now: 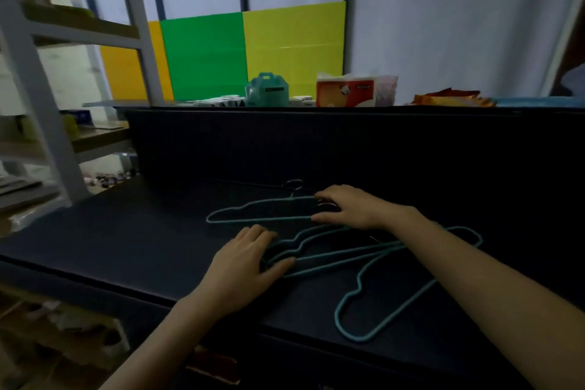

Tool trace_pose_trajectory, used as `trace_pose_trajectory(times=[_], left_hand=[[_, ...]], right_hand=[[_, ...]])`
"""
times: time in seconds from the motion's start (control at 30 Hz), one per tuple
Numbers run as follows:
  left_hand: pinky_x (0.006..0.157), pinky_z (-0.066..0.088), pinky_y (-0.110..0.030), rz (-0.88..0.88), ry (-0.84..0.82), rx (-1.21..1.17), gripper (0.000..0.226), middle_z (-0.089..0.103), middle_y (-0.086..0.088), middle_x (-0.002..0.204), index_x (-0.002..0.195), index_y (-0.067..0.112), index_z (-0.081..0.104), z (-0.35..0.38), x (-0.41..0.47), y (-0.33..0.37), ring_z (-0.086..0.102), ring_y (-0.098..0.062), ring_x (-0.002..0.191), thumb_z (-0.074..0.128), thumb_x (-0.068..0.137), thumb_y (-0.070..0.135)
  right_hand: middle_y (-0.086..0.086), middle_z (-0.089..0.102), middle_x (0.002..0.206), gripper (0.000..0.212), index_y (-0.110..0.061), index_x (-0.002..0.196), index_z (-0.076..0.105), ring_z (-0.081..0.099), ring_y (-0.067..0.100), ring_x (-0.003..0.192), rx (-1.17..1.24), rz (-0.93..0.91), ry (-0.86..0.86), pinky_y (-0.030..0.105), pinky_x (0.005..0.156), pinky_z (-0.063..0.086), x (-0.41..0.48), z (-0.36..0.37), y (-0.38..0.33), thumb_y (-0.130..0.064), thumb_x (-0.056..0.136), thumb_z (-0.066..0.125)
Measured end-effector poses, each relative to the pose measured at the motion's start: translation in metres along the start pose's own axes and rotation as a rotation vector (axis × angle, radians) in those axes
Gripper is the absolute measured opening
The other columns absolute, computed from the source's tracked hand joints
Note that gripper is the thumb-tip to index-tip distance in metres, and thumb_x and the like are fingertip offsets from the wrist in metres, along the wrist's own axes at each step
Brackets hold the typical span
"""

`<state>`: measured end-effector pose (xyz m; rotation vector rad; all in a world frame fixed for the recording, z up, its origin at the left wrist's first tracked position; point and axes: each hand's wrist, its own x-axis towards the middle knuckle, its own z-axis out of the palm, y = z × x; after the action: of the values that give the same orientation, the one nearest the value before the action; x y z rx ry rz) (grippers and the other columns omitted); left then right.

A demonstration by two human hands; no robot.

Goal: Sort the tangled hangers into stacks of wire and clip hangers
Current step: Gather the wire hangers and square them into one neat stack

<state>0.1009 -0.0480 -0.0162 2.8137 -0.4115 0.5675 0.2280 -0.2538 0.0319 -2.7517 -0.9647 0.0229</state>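
Table: I see a dark table [133, 231] with a raised dark back panel [285, 142] behind it; the light is dim.
Far hanger: a teal wire hanger [253, 210] lies flat toward the back of the table, its metal hook [294, 185] pointing away from me.
Tangled hangers: nearer to me, several teal wire hangers [332, 255] cross over one another in front of my right forearm; I cannot count them for certain.
Near hanger: one teal hanger [351, 301] of that bunch reaches closest to the table's front edge, its looped end lower right of both hands.
Left hand: my left hand [243, 266] rests on the left end of the tangled bunch, fingers [266, 236] spread over the wires and thumb lying along one; it looks like a loose hold, though I cannot tell whether it truly grips.
Right hand: my right hand [351, 206] lies palm down at the right end of the far hanger, fingers curled onto the wire near its neck; whether they pinch it I cannot tell.
Relation: the far hanger sits between my two hands and beyond them; the bunch runs from my left hand rightward under my right forearm.
Clip hangers: I cannot make out any in this dim view.
Background: a teal box [267, 90] and a red-and-white packet [345, 92] stand on a ledge behind the panel, before yellow and green boards [202, 54].
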Motion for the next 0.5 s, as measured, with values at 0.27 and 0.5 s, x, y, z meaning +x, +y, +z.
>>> trace_pose_trajectory(times=[0.27,0.5], left_hand=[[0.091,0.039,-0.022,0.166,-0.114,-0.039,0.08,0.049,0.008,0.121,0.133,0.022,0.041,0.013,0.036,0.004,0.043,-0.008,0.109,0.035,0.075,0.077],[0.097,0.04,-0.029,0.209,-0.259,-0.039,0.084,0.043,-0.001,0.122,0.132,0.014,0.04,0.021,0.062,0.011,0.04,-0.016,0.111,0.04,0.075,0.075]], right_hand=[[-0.005,0.051,0.131,0.088,-0.026,0.133,0.045,0.047,0.01,0.11,-0.03,0.277,0.305,0.032,0.091,0.043,-0.093,-0.037,0.03,-0.081,0.066,0.026],[-0.013,0.052,0.121,0.075,-0.032,0.126,0.049,0.049,0.004,0.107,0.055,0.486,0.472,0.029,0.088,0.044,-0.194,-0.035,0.033,-0.076,0.068,0.034]])
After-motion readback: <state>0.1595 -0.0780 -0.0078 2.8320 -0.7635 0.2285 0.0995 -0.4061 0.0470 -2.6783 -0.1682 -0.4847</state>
